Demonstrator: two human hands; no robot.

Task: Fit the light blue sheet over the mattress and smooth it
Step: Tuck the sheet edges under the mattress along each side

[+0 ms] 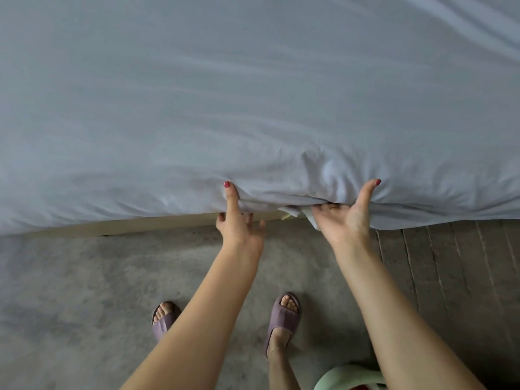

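Observation:
The light blue sheet covers the whole top of the mattress and wraps down over its near edge, with soft creases across it. My left hand is at that edge, thumb pressed on top of the sheet and fingers curled under the hem. My right hand is a little to the right, palm up, thumb on top and fingers tucked beneath the bunched hem. A bit of white and yellow fabric peeks out between the hands. The mattress itself is hidden under the sheet.
A pale wooden bed frame rail runs under the mattress edge on the left. Below is a grey concrete floor, with brick paving at right. My feet in mauve slippers stand close to the bed.

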